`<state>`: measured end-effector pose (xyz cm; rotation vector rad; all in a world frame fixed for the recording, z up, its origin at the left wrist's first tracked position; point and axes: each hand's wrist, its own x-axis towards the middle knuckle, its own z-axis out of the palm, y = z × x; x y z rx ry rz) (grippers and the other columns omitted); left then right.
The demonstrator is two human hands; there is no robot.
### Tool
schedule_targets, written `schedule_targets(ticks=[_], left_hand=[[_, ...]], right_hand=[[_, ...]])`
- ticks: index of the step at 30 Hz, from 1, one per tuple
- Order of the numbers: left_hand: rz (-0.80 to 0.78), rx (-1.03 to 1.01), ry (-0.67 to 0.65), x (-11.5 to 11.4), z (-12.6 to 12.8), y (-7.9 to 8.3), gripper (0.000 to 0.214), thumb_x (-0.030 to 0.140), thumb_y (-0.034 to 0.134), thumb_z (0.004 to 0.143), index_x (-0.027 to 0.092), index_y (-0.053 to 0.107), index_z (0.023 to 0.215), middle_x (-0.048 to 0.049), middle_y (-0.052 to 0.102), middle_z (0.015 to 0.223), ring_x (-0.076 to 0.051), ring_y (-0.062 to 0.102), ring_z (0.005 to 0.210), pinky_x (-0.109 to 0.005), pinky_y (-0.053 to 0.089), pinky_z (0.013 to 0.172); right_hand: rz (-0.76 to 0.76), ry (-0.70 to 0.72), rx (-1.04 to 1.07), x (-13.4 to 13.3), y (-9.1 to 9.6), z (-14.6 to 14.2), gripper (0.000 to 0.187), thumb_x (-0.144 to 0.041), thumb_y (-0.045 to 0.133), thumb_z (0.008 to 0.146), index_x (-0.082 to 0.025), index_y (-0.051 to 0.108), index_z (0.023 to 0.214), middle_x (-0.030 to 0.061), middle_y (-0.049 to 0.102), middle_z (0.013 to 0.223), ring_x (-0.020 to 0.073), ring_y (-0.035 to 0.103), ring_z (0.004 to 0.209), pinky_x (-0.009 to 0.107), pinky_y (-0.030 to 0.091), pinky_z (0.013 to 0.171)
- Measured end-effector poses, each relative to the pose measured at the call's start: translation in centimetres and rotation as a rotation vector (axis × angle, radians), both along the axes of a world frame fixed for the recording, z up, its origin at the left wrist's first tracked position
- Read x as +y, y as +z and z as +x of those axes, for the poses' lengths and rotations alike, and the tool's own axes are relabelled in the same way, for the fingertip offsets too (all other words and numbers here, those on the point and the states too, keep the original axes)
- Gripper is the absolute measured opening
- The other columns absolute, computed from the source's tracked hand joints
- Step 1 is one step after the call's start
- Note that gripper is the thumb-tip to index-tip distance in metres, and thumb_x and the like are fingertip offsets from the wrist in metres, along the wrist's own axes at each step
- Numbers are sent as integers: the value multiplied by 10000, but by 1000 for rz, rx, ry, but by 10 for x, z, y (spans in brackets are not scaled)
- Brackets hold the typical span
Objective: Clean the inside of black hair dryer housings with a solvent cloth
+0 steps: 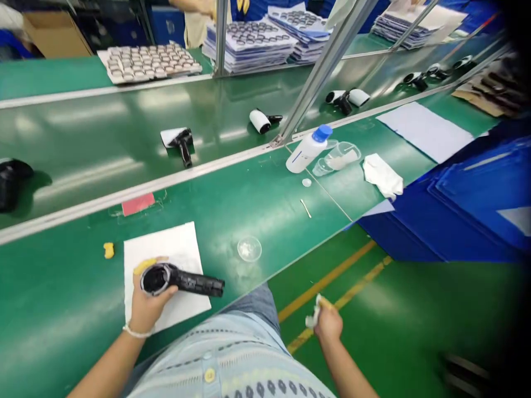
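Note:
My left hand (146,305) is closed around a black hair dryer body (193,281), gripping it by its round, open end. Its handle points right, and the whole piece is over a white sheet (166,241) on the green bench. Away from the bench, above the floor, my right hand (331,325) is closed on a crumpled white cloth (313,316). Yellow coverings show on fingers of both hands. Between the hands, on the bench, stands a small clear dish (249,249) with whitish bits in it.
A yellow lump (108,250) and a red label (138,204) lie left. Farther right are a blue-capped bottle (307,150), clear cups (342,156), a cotton swab (306,208) and a white rag (382,176). White-and-black hair dryers (178,142) lie along the conveyor behind a metal post (319,72).

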<state>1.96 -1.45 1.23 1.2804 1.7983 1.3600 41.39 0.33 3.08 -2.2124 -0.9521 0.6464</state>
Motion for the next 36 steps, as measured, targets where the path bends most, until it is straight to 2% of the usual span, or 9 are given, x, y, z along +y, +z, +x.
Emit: schedule_targets(ticks=[3,6,8,12,14,23,28,32,36], left_hand=[[42,7,-38,5,6,1,697,454,808,586,185,456,1125,-123,596,1107,-323,573,1098,-570,374,1040],[88,-13,-39,7,14,3,709,446,803,611,195,433,1162,-116,584,1135,-290,551,1132,-520,356,1071],[102,-35,-17,7,19,3,742,459,799,617,194,415,1194,-126,569,1170,-286,546,1144,-504,367,1068],[82,-52,-16,6,26,1,809,500,785,630,182,392,1262,-150,552,1217,-298,534,1169,-512,369,1069],[58,-39,-29,5,26,1,800,499,779,642,187,398,1273,-150,545,1240,-305,517,1194,-519,361,1077],[89,-55,-75,2,27,-2,741,464,789,658,205,430,1252,-131,549,1240,-293,530,1181,-498,384,1068],[124,-44,-131,1,26,-2,668,466,756,705,194,444,1229,-134,563,1193,-284,553,1153,-473,445,1005],[150,-25,-181,1,28,-2,657,513,716,734,198,429,1233,-125,566,1176,-276,559,1144,-460,461,986],[142,3,-194,0,29,-2,671,532,701,740,196,411,1243,-122,552,1169,-268,564,1124,-442,474,963]], right_hand=[[103,87,-61,17,11,16,373,-431,263,968,-222,543,839,-75,331,489,103,395,376,235,376,392],[197,352,-151,56,32,-3,357,-461,348,894,-198,549,1027,-17,530,618,142,525,499,266,437,464],[198,607,-218,75,44,-32,296,-428,510,828,-195,601,988,42,651,836,165,618,727,268,495,643],[-79,1273,-727,90,54,-86,168,-208,523,821,-176,643,934,88,674,975,188,647,818,261,466,677],[-187,1433,-892,94,56,-100,190,-133,510,800,-172,647,926,93,675,960,188,652,787,249,440,626],[-352,1568,-1041,113,55,-114,192,-64,509,773,-145,663,853,118,676,891,205,655,747,260,361,553],[-332,1513,-1066,106,75,-113,204,-55,496,777,-145,661,857,82,661,852,130,611,663,245,280,521],[11,1436,-903,85,95,-130,123,-195,528,832,-160,633,779,32,619,714,115,515,549,242,237,478],[436,1583,-473,61,95,-175,241,-299,454,928,-165,627,828,14,600,679,108,511,588,224,317,526]])
